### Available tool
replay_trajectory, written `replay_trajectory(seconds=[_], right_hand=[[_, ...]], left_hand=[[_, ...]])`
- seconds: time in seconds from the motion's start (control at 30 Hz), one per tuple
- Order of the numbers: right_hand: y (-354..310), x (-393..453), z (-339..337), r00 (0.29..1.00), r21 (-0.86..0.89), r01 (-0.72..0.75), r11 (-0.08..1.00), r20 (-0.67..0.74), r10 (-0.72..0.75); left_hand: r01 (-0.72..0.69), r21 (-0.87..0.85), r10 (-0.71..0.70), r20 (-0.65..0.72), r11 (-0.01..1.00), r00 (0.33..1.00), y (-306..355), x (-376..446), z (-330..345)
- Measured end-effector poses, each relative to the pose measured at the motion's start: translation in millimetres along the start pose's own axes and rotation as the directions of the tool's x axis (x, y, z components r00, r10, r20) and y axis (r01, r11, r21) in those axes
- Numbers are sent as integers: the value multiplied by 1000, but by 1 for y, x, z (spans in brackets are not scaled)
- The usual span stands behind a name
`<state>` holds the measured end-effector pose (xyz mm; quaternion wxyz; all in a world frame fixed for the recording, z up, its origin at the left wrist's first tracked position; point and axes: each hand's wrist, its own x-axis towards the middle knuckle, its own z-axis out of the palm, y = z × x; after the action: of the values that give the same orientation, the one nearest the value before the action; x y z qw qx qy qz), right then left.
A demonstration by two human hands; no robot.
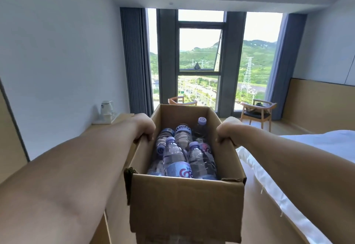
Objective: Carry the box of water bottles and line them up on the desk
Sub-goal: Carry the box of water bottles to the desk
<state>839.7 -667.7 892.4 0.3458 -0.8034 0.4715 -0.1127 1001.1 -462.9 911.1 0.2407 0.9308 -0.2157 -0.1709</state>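
**Head view: a box of water on its way to the desk**

The head view shows a person holding a brown box point(184, 201) up in the air with both hands. The left hand point(145, 128) grips the left edge, with its fingers curled over the top and down inside. The right hand point(226, 131) grips the right edge the same way. I think one hand goes on each side so the box stays flat and does not tip, because water is heavy.

The bottles point(177, 159) are in the box, lying loose on top of each other. One at the back stands up more than the rest. I can count about six, with pale purple caps. More may hide under them, so I cannot be sure.

The desk point(117, 120) is the long wooden top along the left wall, just beside the box. A white kettle point(106, 109) stands on it. No bottles are on the desk, so the lining up has not begun.

A bed point(311, 159) is on the right. Two wooden chairs point(258, 112) sit by the big window point(199, 51).
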Motion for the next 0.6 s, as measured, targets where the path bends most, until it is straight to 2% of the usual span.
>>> replay_trajectory(seconds=[0.07,0.6], right_hand=[[-17,40,7,1000,19,10,1000,-16,-10],[-145,398,55,994,-36,98,994,59,-96]], left_hand=[[0,-64,-5,-87,998,996,7,39,-1],[112,-151,-126,-84,982,989,88,387,-22]])
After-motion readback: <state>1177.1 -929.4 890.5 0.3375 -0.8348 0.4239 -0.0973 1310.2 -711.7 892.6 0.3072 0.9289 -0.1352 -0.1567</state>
